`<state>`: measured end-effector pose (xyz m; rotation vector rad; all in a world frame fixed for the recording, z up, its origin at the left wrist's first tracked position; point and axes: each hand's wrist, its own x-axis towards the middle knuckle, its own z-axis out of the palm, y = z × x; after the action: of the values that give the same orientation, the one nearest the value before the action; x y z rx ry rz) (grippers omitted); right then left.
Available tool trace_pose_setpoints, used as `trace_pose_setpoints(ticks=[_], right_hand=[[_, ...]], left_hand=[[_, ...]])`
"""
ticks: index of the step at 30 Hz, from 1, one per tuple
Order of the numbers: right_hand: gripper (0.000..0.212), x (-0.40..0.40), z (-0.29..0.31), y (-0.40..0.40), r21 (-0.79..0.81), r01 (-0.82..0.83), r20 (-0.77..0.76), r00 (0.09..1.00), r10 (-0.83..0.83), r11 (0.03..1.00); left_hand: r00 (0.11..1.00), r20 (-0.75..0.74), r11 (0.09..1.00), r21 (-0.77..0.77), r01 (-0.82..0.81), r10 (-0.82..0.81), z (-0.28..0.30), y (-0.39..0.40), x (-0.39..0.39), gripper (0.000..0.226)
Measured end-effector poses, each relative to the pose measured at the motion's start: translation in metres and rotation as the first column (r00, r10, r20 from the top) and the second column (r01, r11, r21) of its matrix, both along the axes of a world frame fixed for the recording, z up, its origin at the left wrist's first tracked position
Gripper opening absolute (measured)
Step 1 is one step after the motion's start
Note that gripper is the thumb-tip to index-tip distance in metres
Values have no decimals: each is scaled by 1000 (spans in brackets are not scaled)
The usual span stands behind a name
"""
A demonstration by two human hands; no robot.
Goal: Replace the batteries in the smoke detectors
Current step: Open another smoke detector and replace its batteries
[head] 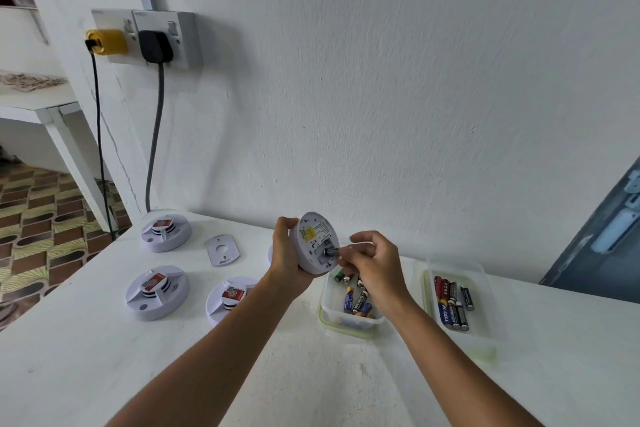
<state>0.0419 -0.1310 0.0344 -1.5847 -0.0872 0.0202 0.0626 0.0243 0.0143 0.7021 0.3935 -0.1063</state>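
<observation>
My left hand [285, 250] grips a round white smoke detector [317, 241] by its rim, held above the white table with its open back facing me. My right hand [372, 262] pinches a small dark battery [331, 251] whose end sits at the detector's battery slot. Three more white smoke detectors lie on the table to the left: one at the back [165, 231], one nearer [157, 292] and one beside my left forearm [228, 298]. A detached white mounting plate [221, 249] lies between them.
A clear tub with a green rim [349, 317] holds several batteries below my right hand. A second clear tub [457, 302] with several batteries stands to its right. Wall sockets with a yellow plug [107, 42] and a black plug [155, 47] trail cables down to the table's left edge.
</observation>
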Motion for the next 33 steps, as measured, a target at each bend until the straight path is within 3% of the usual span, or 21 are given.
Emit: trace_pose_setpoints(ticks=[8, 14, 19, 22, 24, 31, 33], right_hand=[[3, 12, 1, 2, -35, 55, 72, 996, -52, 998], [15, 9, -8, 9, -123, 141, 154, 981, -121, 982], [17, 6, -14, 14, -244, 227, 316, 938, -144, 943], [12, -2, -13, 17, -237, 175, 287, 952, -103, 956], [22, -4, -16, 17, -262, 148, 278, 958, -73, 954], [32, -7, -25, 12, -505, 123, 392, 914, 100, 854], [31, 0, -21, 4, -542, 63, 353, 922, 159, 838]], left_hand=[[999, 40, 998, -45, 33, -32, 6, -4, -5, 81], [995, 77, 995, -68, 71, -66, 9, -8, -6, 58], [995, 70, 994, -85, 72, -66, 7, -12, -6, 49], [997, 60, 995, -91, 50, -44, 6, -12, -5, 49], [998, 56, 995, -91, 33, -28, 6, -11, -4, 50], [999, 48, 999, -34, 14, -13, 9, -14, 0, 48], [999, 48, 1000, -2, 5, -5, 10, -14, 3, 46]])
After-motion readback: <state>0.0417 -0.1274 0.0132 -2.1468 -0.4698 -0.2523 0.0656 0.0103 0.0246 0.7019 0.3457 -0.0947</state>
